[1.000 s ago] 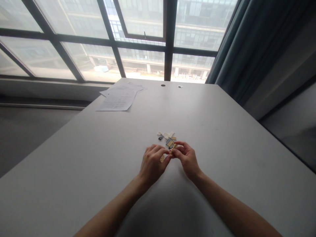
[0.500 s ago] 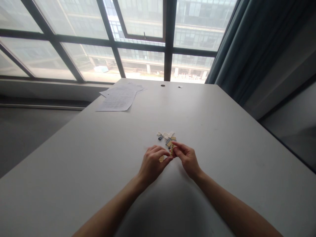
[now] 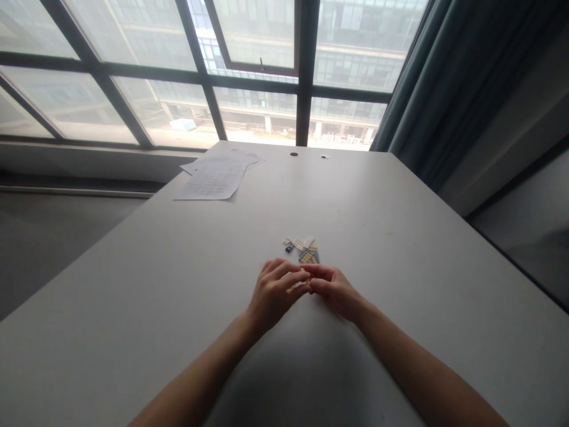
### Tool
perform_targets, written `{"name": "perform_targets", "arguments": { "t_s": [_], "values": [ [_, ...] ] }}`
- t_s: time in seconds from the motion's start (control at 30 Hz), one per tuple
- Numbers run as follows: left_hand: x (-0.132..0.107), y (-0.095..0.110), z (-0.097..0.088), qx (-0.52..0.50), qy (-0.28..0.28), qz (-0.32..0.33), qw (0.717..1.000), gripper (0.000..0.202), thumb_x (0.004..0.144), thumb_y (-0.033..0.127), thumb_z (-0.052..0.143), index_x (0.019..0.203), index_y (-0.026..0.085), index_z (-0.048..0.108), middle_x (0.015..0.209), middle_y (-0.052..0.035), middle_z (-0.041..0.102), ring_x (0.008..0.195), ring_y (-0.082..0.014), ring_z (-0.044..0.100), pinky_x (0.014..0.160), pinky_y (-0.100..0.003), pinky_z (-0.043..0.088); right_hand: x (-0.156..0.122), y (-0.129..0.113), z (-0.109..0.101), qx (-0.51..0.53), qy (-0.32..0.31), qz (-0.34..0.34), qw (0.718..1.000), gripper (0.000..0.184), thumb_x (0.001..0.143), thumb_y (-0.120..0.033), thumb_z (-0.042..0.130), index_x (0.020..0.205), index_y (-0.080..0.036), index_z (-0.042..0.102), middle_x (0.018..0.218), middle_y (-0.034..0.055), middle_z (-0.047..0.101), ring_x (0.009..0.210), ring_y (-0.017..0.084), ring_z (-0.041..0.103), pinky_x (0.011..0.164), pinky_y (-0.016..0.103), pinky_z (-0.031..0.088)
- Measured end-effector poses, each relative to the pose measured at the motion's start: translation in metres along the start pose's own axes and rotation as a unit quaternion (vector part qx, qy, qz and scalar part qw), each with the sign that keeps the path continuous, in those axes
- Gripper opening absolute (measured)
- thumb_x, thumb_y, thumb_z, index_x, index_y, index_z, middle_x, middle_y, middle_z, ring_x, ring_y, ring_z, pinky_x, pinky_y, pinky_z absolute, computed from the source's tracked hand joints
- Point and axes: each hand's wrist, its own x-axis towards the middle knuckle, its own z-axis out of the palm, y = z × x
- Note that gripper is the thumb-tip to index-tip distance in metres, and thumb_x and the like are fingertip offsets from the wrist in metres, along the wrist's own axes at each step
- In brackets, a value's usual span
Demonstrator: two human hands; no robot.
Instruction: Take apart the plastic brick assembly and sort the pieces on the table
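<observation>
My left hand (image 3: pixel 274 290) and my right hand (image 3: pixel 334 288) meet fingertip to fingertip just above the table. Between them, both hands pinch a small yellow building-block piece (image 3: pixel 307 277), mostly covered by the fingers. Another bit of yellow (image 3: pixel 291 290) shows under my left fingers; whether it is joined to the first I cannot tell. Right beyond the fingertips lies a grey and yellow studded block plate (image 3: pixel 309 255). Behind it are white block pieces (image 3: pixel 306 242) and a small dark block piece (image 3: pixel 288 249).
The white table (image 3: pixel 382 237) stretches out to the window (image 3: pixel 262 112). Printed papers (image 3: pixel 213 178) lie at its far left. Near the far edge are two round cable holes, one a dark hole (image 3: pixel 294 154). A dark curtain (image 3: pixel 427 89) hangs at the right.
My right hand has turned and lowered, its fingers closing toward the left fingertips. The yellow piece, upright before, is now mostly hidden between the fingers. The loose pieces behind have stayed put.
</observation>
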Motion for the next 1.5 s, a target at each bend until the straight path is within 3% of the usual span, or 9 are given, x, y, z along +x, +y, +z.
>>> {"name": "perform_targets", "arguments": {
  "t_s": [0.2,0.3,0.47,0.53,0.63,0.73,0.83,0.97,1.5],
  "values": [
    [-0.004,-0.002,0.004,0.006,-0.021,0.018,1.000,0.014,0.086,0.025,0.061,0.099,0.026,0.067,0.088,-0.0016,0.069,0.083,-0.0158,0.057,0.080,-0.032,0.042,-0.001,0.004,0.003,0.070,-0.061,0.039,0.995,0.025,0.069,-0.027,0.077,0.090,-0.014,0.072,0.076,0.0009,0.063,0.067,0.009,0.052,0.066,0.021,0.041],
    [-0.002,-0.009,0.000,0.013,-0.021,0.008,1.000,0.019,0.086,0.026,0.061,0.105,0.024,0.065,0.091,-0.0034,0.068,0.086,-0.0167,0.057,0.082,-0.032,0.043,-0.001,0.004,0.000,0.103,-0.059,0.030,0.992,0.036,0.068,-0.042,0.077,0.090,-0.014,0.072,0.077,0.0021,0.061,0.065,0.009,0.050,0.065,0.021,0.041],
    [-0.007,-0.028,-0.019,0.024,-0.069,-0.020,0.997,0.020,0.086,0.029,0.060,0.104,0.020,0.064,0.096,-0.0067,0.067,0.090,-0.0191,0.057,0.083,-0.035,0.045,0.001,-0.001,-0.007,-0.083,0.001,-0.017,0.996,0.051,0.069,-0.055,0.072,0.102,-0.016,0.069,0.080,0.0031,0.062,0.061,0.010,0.046,0.060,0.024,0.039],
    [-0.015,-0.034,-0.026,0.029,-0.123,-0.003,0.992,0.020,0.086,0.030,0.059,0.103,0.021,0.064,0.098,-0.0069,0.067,0.092,-0.0197,0.057,0.084,-0.036,0.044,0.001,-0.001,-0.007,-0.269,0.029,-0.064,0.960,0.048,0.067,-0.048,0.076,0.106,-0.019,0.068,0.082,0.0015,0.061,0.063,0.011,0.047,0.062,0.025,0.041],
    [-0.026,-0.037,-0.030,0.030,-0.181,0.028,0.983,0.021,0.086,0.030,0.057,0.104,0.021,0.064,0.102,-0.0069,0.067,0.097,-0.0209,0.056,0.087,-0.037,0.043,-0.001,0.003,-0.002,-0.515,0.050,-0.140,0.844,0.047,0.069,-0.039,0.077,0.111,-0.021,0.066,0.091,0.0042,0.060,0.081,0.018,0.052,0.077,0.031,0.044],
    [-0.031,-0.035,-0.029,0.020,-0.208,0.043,0.977,0.022,0.085,0.031,0.058,0.105,0.023,0.065,0.105,-0.0067,0.067,0.101,-0.0217,0.056,0.090,-0.038,0.041,-0.002,0.008,0.003,-0.628,0.044,-0.156,0.762,0.047,0.073,-0.038,0.075,0.115,-0.021,0.063,0.100,0.0078,0.059,0.098,0.023,0.051,0.089,0.036,0.041],
    [-0.030,-0.032,-0.027,0.012,-0.218,0.051,0.975,0.023,0.084,0.032,0.058,0.105,0.025,0.065,0.107,-0.0066,0.067,0.102,-0.0219,0.057,0.091,-0.038,0.041,-0.002,0.011,0.004,-0.667,0.038,-0.147,0.729,0.050,0.075,-0.042,0.073,0.118,-0.021,0.061,0.101,0.0086,0.058,0.099,0.025,0.051,0.091,0.038,0.042],
    [-0.029,-0.031,-0.026,0.010,-0.222,0.058,0.973,0.025,0.084,0.033,0.059,0.107,0.026,0.065,0.109,-0.0066,0.067,0.103,-0.0219,0.057,0.091,-0.038,0.042,-0.002,0.011,-0.001,-0.665,0.024,-0.153,0.730,0.059,0.074,-0.043,0.073,0.126,-0.020,0.056,0.106,0.0088,0.057,0.101,0.025,0.052,0.093,0.038,0.041],
    [-0.029,-0.029,-0.024,0.016,-0.225,0.070,0.972,0.026,0.084,0.031,0.059,0.109,0.026,0.064,0.108,-0.0058,0.067,0.100,-0.0214,0.059,0.089,-0.037,0.043,-0.002,0.012,0.000,-0.668,0.014,-0.163,0.726,0.044,0.079,-0.037,0.068,0.120,-0.024,0.060,0.103,0.0068,0.056,0.097,0.022,0.051,0.092,0.037,0.040]
  ]
}}
